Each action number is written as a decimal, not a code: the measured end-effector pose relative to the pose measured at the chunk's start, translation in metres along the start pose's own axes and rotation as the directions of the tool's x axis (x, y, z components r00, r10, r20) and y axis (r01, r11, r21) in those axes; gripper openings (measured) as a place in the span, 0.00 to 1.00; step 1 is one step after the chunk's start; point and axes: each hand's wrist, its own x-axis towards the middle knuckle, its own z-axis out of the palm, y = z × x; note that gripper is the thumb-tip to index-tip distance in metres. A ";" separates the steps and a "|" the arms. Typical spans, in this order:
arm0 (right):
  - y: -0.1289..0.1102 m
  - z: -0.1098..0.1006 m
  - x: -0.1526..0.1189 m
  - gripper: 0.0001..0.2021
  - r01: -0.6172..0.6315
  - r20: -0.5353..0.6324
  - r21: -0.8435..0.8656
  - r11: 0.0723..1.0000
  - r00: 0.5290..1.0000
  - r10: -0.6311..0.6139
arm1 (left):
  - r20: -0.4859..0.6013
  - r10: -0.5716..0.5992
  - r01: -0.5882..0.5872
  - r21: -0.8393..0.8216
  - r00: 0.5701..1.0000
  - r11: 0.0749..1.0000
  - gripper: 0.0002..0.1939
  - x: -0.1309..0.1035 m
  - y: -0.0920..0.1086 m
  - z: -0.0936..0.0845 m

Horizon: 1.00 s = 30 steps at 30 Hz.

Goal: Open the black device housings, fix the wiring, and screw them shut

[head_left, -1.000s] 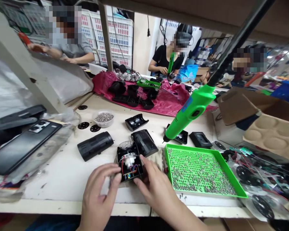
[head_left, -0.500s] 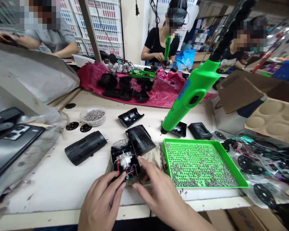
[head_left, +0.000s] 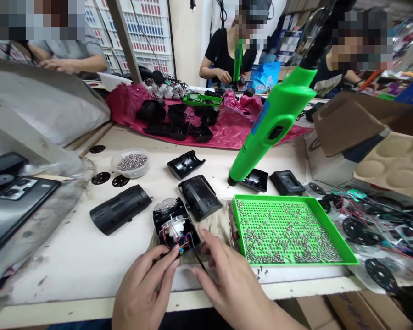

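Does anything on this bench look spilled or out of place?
Slightly: a few small dark bits, possibly stray screws, lie outside the near edge of the green tray, which holds the other screws. Nothing looks plainly damaged.

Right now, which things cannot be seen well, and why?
All in the head view:
Near end of the open black housing: hidden by the left hand.
Whether the right hand touches the black cable: too blurred to tell.
Dark phone: cut off by the left edge.
Black part behind the green screwdriver: partly covered by it.
Screws in the green tray: too small to count.
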 end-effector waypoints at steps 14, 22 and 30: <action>-0.010 -0.017 0.026 0.04 -0.071 -0.130 -0.062 0.996 0.990 0.062 | 0.047 -0.114 0.117 -0.065 0.992 0.991 0.11 0.013 0.012 0.000; -0.003 -0.018 0.059 0.05 -0.227 0.079 -0.313 0.922 0.961 0.264 | -0.003 -0.025 0.025 -0.046 1.000 0.999 0.09 0.023 0.016 0.003; -0.010 -0.009 0.036 0.12 -0.269 0.075 -0.245 0.932 0.953 0.295 | -0.028 0.038 -0.039 -0.028 0.999 0.999 0.10 0.017 0.008 0.013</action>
